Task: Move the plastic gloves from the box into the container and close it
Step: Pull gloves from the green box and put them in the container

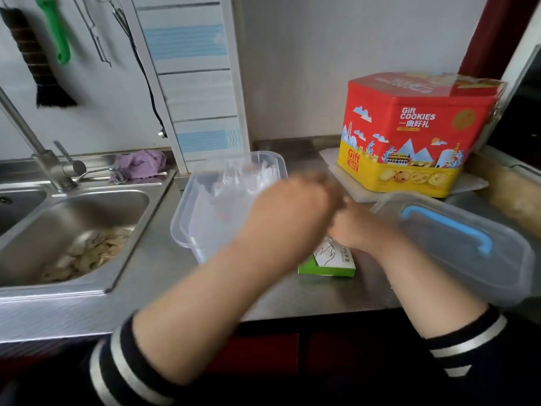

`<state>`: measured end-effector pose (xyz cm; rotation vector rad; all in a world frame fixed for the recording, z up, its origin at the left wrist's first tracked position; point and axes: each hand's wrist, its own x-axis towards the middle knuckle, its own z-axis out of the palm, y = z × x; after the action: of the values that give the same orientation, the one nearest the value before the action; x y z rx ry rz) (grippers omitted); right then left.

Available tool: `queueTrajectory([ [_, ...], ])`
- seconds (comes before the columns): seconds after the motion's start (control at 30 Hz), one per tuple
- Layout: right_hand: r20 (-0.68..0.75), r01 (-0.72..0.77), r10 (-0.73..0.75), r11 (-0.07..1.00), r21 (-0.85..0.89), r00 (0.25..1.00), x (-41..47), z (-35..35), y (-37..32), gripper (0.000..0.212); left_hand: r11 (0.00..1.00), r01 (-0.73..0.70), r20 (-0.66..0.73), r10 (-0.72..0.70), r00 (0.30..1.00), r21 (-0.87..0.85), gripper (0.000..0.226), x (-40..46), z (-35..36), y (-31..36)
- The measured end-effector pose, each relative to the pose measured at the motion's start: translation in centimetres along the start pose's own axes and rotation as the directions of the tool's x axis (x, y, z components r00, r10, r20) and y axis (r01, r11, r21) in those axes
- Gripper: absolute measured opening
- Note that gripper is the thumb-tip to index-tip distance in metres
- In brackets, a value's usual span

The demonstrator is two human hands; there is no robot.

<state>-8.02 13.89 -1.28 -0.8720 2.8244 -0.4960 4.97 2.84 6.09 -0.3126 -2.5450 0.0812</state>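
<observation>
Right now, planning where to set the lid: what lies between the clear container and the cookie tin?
In the head view, bare steel counter separates the clear container from the cookie tin.

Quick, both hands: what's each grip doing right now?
Left hand: over the container, motion-blurred; grip cannot be told.
Right hand: above the glove box, fingers hidden; cannot be told.

Your counter's colours: clear plastic, steel grey, one loud red and yellow tin.

You see a clear container (187, 218) of see-through gloves (234, 197), a clear lid (456, 247) with a blue handle (448, 227), and a green and white box (328, 263) printed with a hand outline. The cookie tin (409, 136) is red above, yellow below, with blue mountains. Your sleeves (123, 373) are black with white stripes; a purple cloth (140, 167) lies by the grey sink (87, 218).
</observation>
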Motion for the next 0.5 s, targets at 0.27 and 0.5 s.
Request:
queueTrajectory([
  [0.27,-0.096,-0.042,0.08,0.938,0.344,0.992,0.1,1.1,1.5,0.02,0.952,0.229,0.35,-0.29,0.891,0.204,0.054,-4.4,11.6,5.2],
  [0.5,-0.195,-0.047,0.059,0.997,0.063,0.979,1.4,1.5,0.2,0.024,0.94,0.304,0.396,-0.341,0.852,0.155,0.064,-4.6,11.9,5.1],
])
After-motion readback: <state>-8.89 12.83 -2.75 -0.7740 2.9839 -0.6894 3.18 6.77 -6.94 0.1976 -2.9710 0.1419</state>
